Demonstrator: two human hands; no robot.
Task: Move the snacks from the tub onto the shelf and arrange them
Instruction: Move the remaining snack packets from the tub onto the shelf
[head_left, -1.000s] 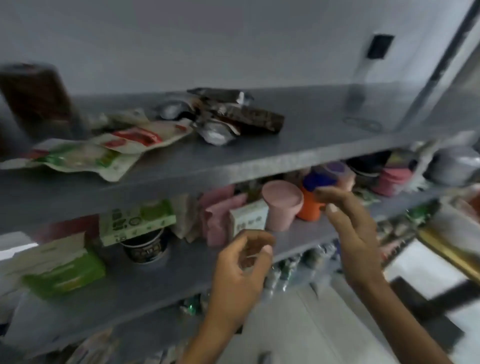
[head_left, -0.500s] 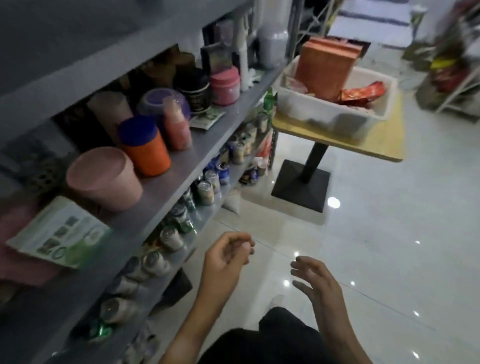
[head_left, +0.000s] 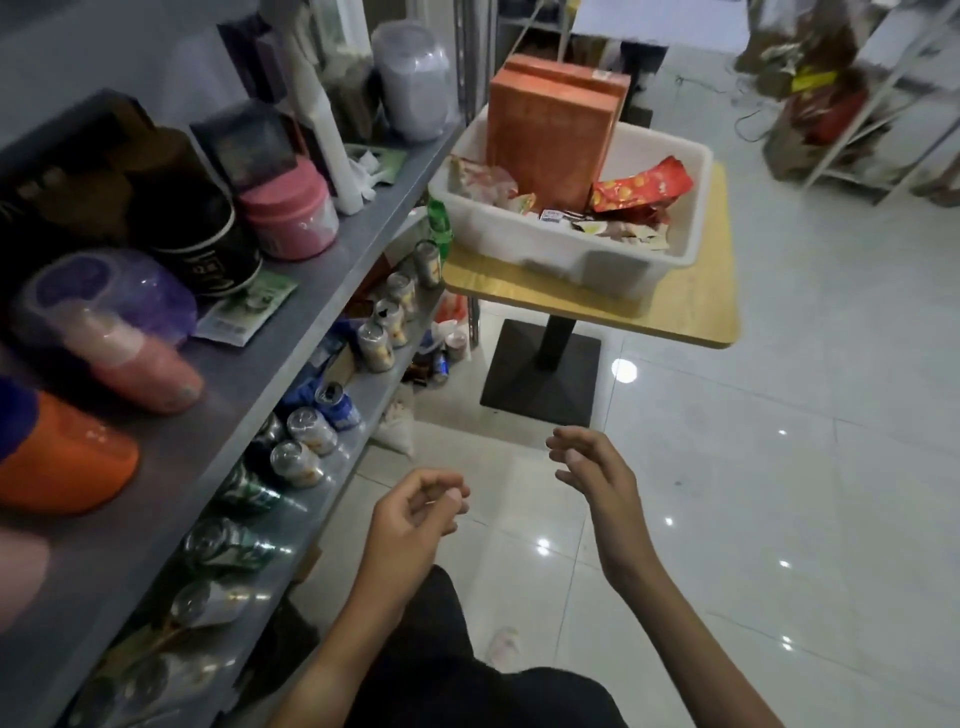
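- Bare left hand (head_left: 415, 512) and bare right hand (head_left: 597, 483), forearms uncovered, no sleeves showing.
- Dark black fabric garment (head_left: 447, 670) on the lower body.
- Pale slipper (head_left: 504, 644) on one foot.

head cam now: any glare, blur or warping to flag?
Head view: ceiling lights glare as bright spots on the glossy floor; shelf lines bow from wide-angle distortion; near orange tub soft and dim; white tub and both hands fairly sharp.

Tub (head_left: 566, 249) w/ snacks (head_left: 641, 187) on table (head_left: 675, 312), right of shelf (head_left: 291, 317).
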